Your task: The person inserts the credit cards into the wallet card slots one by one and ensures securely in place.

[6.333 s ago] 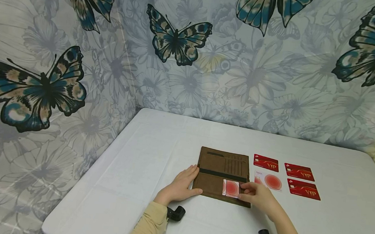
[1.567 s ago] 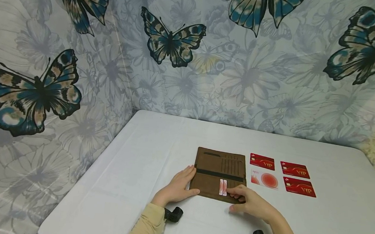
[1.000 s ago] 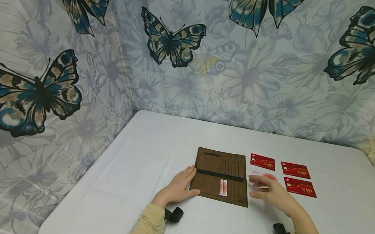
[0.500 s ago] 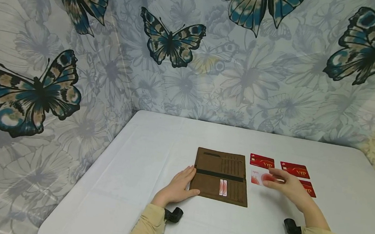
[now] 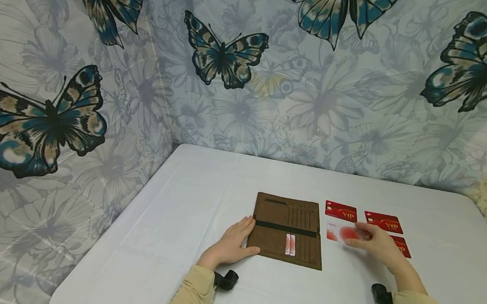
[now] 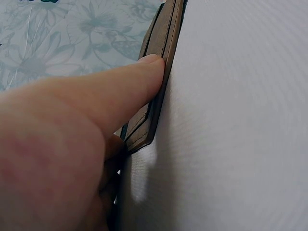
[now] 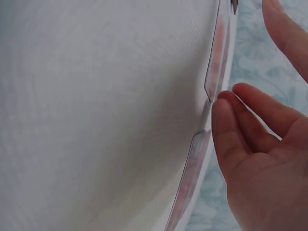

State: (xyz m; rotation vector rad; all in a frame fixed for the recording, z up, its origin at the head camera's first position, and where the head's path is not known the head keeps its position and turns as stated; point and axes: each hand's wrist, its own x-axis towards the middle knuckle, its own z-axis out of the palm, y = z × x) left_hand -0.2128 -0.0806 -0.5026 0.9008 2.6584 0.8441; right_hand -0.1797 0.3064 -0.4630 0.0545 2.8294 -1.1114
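An unfolded brown wallet (image 5: 278, 247) lies flat on the white table, with rows of card slots and a dark band across its middle. Two narrow pink-and-white card edges (image 5: 290, 244) show in its near half. My left hand (image 5: 230, 245) rests at the wallet's left side; its thumb presses on the near corner, as the left wrist view also shows. My right hand (image 5: 376, 243) is over the right end of a white card with a pink circle (image 5: 341, 232). In the right wrist view its fingertips are by the card edge, the thumb apart.
Red VIP cards lie around the white card: one behind it (image 5: 340, 211), one at the back right (image 5: 383, 222), and one partly hidden by my right hand (image 5: 401, 246). The table (image 5: 166, 242) meets a butterfly-patterned wall covering (image 5: 238, 117).
A pink-circle card that stuck out of the wallet's near half has slid in, leaving a thin strip. My right hand has moved right from the wallet to the white card. The left hand stays.
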